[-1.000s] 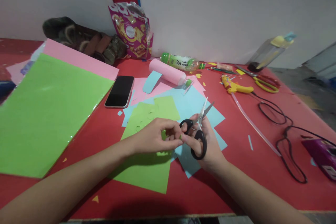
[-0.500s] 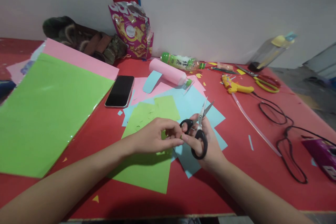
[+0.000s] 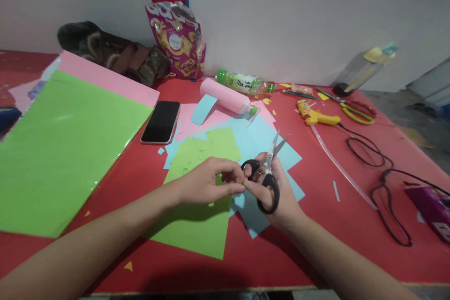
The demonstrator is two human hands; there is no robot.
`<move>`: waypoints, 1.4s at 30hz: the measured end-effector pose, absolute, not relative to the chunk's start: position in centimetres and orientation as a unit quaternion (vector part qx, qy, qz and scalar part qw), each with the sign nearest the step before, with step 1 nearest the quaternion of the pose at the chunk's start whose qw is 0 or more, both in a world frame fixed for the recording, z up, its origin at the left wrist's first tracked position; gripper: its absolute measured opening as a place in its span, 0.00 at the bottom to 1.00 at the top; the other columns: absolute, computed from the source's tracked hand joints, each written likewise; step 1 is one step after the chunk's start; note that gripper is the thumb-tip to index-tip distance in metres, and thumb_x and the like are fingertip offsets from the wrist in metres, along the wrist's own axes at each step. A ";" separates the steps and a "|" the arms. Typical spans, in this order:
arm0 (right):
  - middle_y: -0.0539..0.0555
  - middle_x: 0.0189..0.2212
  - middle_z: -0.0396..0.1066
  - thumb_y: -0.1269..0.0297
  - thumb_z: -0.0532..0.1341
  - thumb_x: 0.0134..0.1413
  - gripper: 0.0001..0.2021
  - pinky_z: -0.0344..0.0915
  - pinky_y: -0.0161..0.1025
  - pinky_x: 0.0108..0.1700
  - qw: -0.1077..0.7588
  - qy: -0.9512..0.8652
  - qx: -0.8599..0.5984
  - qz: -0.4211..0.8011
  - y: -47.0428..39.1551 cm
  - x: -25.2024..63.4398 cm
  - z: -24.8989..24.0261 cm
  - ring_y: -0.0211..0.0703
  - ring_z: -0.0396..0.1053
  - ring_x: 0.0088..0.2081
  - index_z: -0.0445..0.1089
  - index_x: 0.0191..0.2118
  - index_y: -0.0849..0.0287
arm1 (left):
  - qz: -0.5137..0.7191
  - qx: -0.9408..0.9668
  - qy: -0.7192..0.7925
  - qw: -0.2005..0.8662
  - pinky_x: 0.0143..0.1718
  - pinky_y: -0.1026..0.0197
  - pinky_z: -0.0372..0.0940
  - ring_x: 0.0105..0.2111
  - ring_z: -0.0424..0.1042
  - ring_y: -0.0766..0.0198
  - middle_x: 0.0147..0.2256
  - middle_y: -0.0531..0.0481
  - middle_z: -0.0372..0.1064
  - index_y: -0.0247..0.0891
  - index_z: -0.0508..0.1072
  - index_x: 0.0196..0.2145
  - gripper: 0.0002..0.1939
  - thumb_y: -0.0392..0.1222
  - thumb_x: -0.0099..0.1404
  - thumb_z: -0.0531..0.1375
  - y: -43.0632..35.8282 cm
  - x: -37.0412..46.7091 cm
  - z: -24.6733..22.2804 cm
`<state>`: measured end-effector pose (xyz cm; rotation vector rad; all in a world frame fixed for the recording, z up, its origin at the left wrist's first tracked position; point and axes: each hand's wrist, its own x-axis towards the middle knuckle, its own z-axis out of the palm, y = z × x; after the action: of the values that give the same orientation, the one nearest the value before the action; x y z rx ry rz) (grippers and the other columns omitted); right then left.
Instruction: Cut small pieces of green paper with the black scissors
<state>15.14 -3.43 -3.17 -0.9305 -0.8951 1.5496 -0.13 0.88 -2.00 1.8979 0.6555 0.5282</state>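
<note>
Black-handled scissors (image 3: 270, 168) sit in my right hand (image 3: 277, 192), blades parted and pointing up and away. The right thumb and fingertips meet those of my left hand (image 3: 214, 180) at a tiny green paper piece (image 3: 243, 182), mostly hidden by the fingers. My left hand is closed in a pinch on it. Under both hands lie a green paper sheet (image 3: 197, 234) with small curled green scraps and light blue paper (image 3: 258, 222). Beyond them rests a bottle wrapped in pink paper (image 3: 225, 97), with a blue paper strip (image 3: 204, 108) against its side.
Left of the papers are a phone (image 3: 161, 122) and a large green sheet pack (image 3: 70, 150). A snack bag (image 3: 177, 42) and a green tea bottle (image 3: 242, 82) are at the back. On the right lie a yellow glue gun (image 3: 318, 116), its black cable (image 3: 383, 187) and larger scissors (image 3: 355, 110).
The scissors have tilted slightly to the right in my right hand. Both hands otherwise keep nearly the same place, fingertips together.
</note>
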 end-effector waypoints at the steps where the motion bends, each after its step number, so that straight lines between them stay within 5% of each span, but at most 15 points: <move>1: 0.44 0.26 0.63 0.68 0.65 0.36 0.19 0.63 0.33 0.31 0.534 -0.375 -0.391 0.649 -3.4 15.1 -3.2 0.32 0.63 0.26 0.56 0.34 0.51 | 0.220 0.791 0.269 0.504 0.28 0.68 0.57 0.24 0.60 0.71 0.22 0.55 0.61 0.33 0.64 0.24 0.07 0.38 0.58 0.54 0.9 -0.1 -2.0; 10: 0.43 0.25 0.63 0.72 0.63 0.36 0.18 0.59 0.31 0.29 0.536 -0.388 -0.427 0.616 -3.3 15.2 -3.2 0.31 0.62 0.26 0.56 0.34 0.52 | 0.219 0.770 0.330 0.500 0.26 0.69 0.55 0.23 0.58 0.71 0.20 0.56 0.57 0.34 0.63 0.23 0.08 0.37 0.58 0.50 0.6 0.2 -2.3; 15: 0.43 0.24 0.63 0.73 0.63 0.36 0.18 0.60 0.33 0.32 0.605 -0.374 -0.464 0.528 -2.2 16.0 -3.7 0.33 0.63 0.28 0.56 0.33 0.52 | 0.160 0.749 0.381 0.518 0.21 0.69 0.51 0.19 0.53 0.72 0.18 0.58 0.52 0.35 0.62 0.22 0.08 0.37 0.57 0.49 0.5 0.7 -3.0; 24: 0.44 0.25 0.61 0.72 0.63 0.36 0.18 0.60 0.33 0.27 0.591 -0.401 -0.499 0.490 -2.0 16.1 -3.4 0.33 0.62 0.26 0.55 0.33 0.52 | 0.014 0.935 0.286 0.211 0.20 0.64 0.50 0.21 0.63 0.64 0.25 0.49 0.65 0.36 0.65 0.27 0.09 0.35 0.59 0.46 -1.2 2.0 -3.0; 37: 0.43 0.25 0.61 0.73 0.62 0.36 0.17 0.59 0.34 0.28 0.584 -0.419 -0.499 0.484 -2.2 16.0 -3.4 0.33 0.61 0.25 0.55 0.33 0.53 | -0.045 0.940 0.315 0.126 0.17 0.63 0.53 0.21 0.69 0.58 0.23 0.46 0.69 0.35 0.66 0.29 0.11 0.38 0.61 0.46 -0.8 2.0 -2.9; 42: 0.44 0.25 0.60 0.72 0.62 0.36 0.17 0.59 0.33 0.25 0.573 -0.427 -0.505 0.485 -2.1 16.0 -3.5 0.33 0.61 0.25 0.54 0.33 0.53 | 0.013 0.908 0.398 0.127 0.28 0.59 0.61 0.29 0.69 0.57 0.28 0.44 0.69 0.34 0.66 0.33 0.11 0.30 0.57 0.47 2.3 0.2 -2.9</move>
<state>16.00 -2.09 -3.54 -1.1832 -1.0008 1.1363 0.22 2.33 -2.88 2.6441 1.1590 0.0382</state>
